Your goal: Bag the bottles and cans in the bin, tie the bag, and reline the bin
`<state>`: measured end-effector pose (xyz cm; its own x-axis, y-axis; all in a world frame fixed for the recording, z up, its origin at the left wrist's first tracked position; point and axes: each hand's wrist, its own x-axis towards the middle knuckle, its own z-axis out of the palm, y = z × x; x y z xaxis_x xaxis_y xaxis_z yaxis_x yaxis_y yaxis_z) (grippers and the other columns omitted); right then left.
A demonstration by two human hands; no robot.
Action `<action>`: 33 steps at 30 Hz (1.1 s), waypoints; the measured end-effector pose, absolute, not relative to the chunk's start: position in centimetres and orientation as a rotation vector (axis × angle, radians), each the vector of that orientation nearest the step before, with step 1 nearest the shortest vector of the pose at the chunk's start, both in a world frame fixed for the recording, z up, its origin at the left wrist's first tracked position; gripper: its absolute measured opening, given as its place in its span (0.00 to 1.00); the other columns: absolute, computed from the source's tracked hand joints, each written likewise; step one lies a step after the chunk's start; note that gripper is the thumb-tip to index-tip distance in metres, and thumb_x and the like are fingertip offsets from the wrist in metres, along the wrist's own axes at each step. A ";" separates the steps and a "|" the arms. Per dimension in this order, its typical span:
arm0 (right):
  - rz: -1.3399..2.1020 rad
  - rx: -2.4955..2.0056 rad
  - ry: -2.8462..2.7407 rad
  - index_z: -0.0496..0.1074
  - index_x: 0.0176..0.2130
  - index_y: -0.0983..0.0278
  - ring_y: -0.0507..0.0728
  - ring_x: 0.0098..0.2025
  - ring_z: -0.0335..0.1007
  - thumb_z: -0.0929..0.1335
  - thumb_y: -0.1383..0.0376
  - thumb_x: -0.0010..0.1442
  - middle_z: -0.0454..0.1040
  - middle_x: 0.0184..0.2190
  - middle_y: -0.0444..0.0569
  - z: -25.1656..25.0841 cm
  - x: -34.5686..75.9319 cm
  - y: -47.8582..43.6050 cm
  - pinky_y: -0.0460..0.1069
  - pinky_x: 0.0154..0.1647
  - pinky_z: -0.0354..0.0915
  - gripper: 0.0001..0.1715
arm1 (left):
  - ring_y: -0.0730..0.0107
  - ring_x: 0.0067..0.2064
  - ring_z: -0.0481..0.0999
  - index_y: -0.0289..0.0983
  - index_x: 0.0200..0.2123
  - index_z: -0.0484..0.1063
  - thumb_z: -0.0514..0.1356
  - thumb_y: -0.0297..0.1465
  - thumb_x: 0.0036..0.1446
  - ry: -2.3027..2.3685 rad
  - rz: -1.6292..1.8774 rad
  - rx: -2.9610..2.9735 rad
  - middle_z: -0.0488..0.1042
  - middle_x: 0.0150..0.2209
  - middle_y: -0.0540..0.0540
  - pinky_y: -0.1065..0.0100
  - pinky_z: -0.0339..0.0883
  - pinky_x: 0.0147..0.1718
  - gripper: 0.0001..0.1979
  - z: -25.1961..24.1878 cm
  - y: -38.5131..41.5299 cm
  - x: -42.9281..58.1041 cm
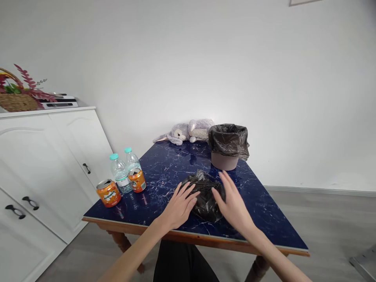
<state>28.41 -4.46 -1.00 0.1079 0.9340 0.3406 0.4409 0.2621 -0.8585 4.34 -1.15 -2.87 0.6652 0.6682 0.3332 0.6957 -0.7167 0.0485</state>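
Note:
A crumpled black plastic bag (205, 192) lies on the dark blue marbled table (264, 211), near its front edge. My left hand (179, 207) rests flat on the bag's left side with its fingers spread. My right hand (232, 201) lies flat against the bag's right side, fingers stretched forward. Neither hand grips anything. Behind the bag stands a small bin (227, 147) lined with a black bag.
Two orange soda cans (108, 192) (137, 179) and two water bottles (120, 172) (131, 159) stand at the table's left edge. A grey plush toy (188, 131) lies at the back by the wall. A white cabinet (44, 164) with a flower basket (17, 92) stands left.

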 end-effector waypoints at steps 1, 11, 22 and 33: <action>0.467 -1.330 -1.678 0.55 0.75 0.64 0.63 0.80 0.36 0.61 0.47 0.73 0.45 0.79 0.50 -0.9 27.9 -5.1 0.60 0.80 0.41 0.42 | 0.57 0.78 0.49 0.49 0.74 0.58 0.43 0.38 0.79 -1.147 -0.517 -2.778 0.56 0.76 0.50 0.43 0.43 0.76 0.25 -3.2 -0.9 4.6; 0.178 -1.881 -2.197 0.56 0.75 0.70 0.75 0.77 0.48 0.57 0.50 0.77 0.52 0.76 0.62 -5.3 25.3 -3.2 0.74 0.75 0.43 0.39 | 0.49 0.78 0.45 0.43 0.77 0.51 0.43 0.48 0.77 -1.402 -0.291 -2.931 0.51 0.77 0.43 0.42 0.46 0.75 0.32 -5.0 2.0 4.3; -0.023 -1.249 -2.220 0.79 0.54 0.62 0.66 0.65 0.72 0.60 0.61 0.76 0.81 0.55 0.54 -5.9 28.6 -5.9 0.69 0.76 0.49 0.21 | 0.49 0.70 0.66 0.45 0.66 0.71 0.62 0.55 0.65 -1.162 -0.503 -3.043 0.72 0.67 0.42 0.47 0.59 0.69 0.33 -1.9 0.2 0.7; 0.038 -1.287 -1.762 0.71 0.57 0.62 0.66 0.58 0.76 0.61 0.55 0.76 0.79 0.56 0.58 -1.1 29.6 -5.3 0.61 0.59 0.72 0.20 | 0.55 0.40 0.82 0.41 0.46 0.75 0.52 0.49 0.73 -1.611 -0.764 -2.969 0.82 0.39 0.45 0.63 0.70 0.38 0.21 0.0 -0.3 2.8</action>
